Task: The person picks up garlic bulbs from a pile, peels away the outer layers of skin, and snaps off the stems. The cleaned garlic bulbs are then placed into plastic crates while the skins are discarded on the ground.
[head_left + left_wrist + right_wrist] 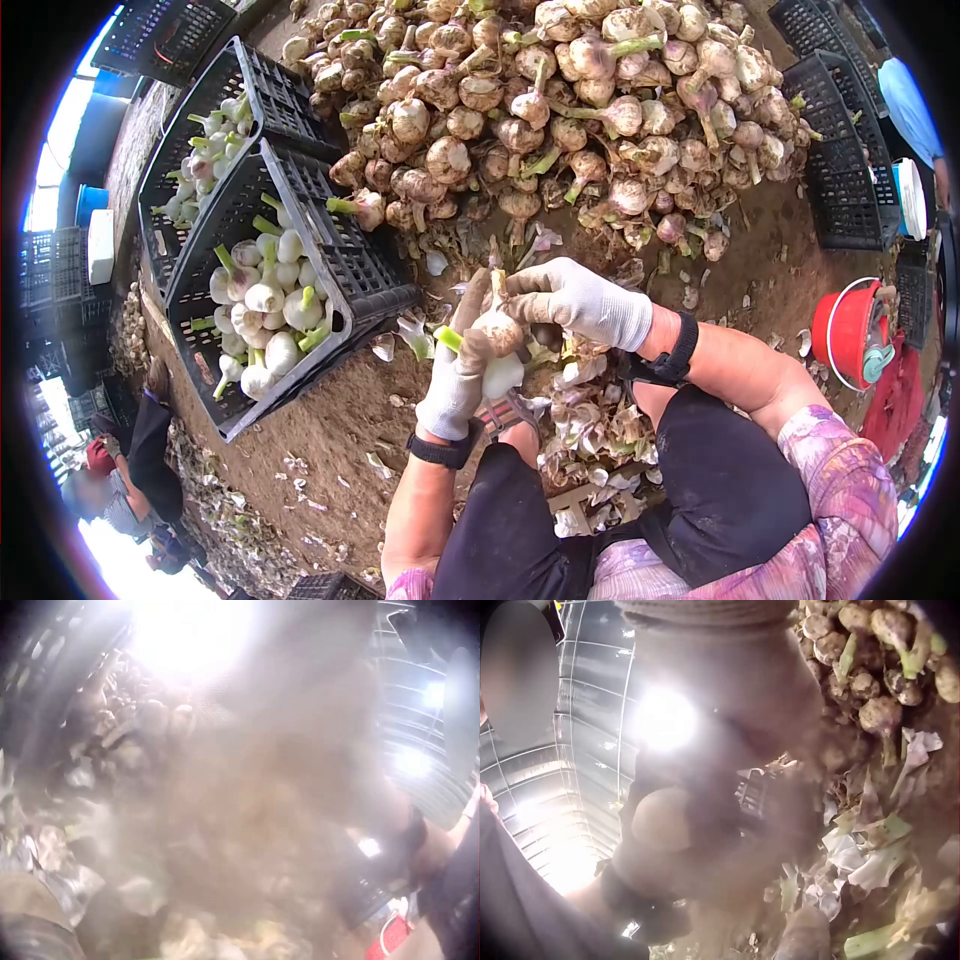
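Note:
In the head view, the gloved left hand (458,375) grips a garlic bulb (498,332) with brownish outer skin, its stem pointing up. A peeled white bulb (502,376) with a green stem shows just below, against the same hand. The gloved right hand (580,300) pinches at the stem of the brownish bulb with thumb and fingers. Blur fills most of the left wrist view. In the right wrist view the glove (727,682) is dark and blurred, and a pale rounded bulb (662,819) shows beyond it.
A large heap of unpeeled garlic (450,160) lies ahead. Black crates (345,255) with white bulbs stand at the left. Peeled skins (600,440) litter the ground between the feet. A red bucket (838,335) and more black crates (850,190) are at the right.

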Motion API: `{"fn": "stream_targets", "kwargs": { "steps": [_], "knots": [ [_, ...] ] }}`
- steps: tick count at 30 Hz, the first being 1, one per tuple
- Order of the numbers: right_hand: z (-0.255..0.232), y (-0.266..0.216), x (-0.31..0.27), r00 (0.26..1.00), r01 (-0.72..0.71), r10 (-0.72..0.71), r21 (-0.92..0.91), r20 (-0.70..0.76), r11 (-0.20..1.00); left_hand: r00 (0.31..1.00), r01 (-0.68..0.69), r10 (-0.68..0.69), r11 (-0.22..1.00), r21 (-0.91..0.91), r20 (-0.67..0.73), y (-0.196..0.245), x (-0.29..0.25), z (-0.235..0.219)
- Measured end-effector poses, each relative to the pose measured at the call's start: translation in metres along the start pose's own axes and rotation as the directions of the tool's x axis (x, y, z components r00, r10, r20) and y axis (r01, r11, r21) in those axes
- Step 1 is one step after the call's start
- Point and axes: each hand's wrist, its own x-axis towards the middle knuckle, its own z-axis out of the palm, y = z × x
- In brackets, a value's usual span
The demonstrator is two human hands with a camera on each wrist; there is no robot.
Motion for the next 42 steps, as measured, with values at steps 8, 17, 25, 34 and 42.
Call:
{"fn": "stream_targets", "kwargs": {
  "steps": [8, 17, 25, 34, 42],
  "knots": [
    [0.013, 0.011, 0.015, 0.977, 0.113, -0.141, -0.171, -0.163, 0.979, 0.995, 0.096, -0.095, 0.995, -0.038, 0.021, 0.005, -0.002, -0.007],
    [0.014, 0.015, 0.024, 0.910, 0.157, -0.291, -0.404, -0.295, 0.901, 0.866, -0.319, 0.474, 0.769, 0.554, -0.158, -0.016, 0.003, 0.016],
    [0.018, 0.014, 0.022, 0.899, 0.132, -0.293, -0.437, -0.324, 0.889, 0.888, 0.354, -0.451, 0.540, -0.764, 0.093, 0.006, 0.016, -0.018],
    [0.021, 0.029, 0.024, 0.863, 0.273, -0.457, -0.563, -0.214, 0.780, 0.868, -0.088, 0.026, 0.991, -0.101, -0.496, -0.011, 0.012, 0.010],
    [0.008, 0.003, 0.003, 0.995, 0.091, -0.091, -0.003, -0.042, 0.996, 0.975, 0.035, -0.105, 0.943, -0.330, -0.197, 0.000, 0.015, 0.001]
  ]
}}
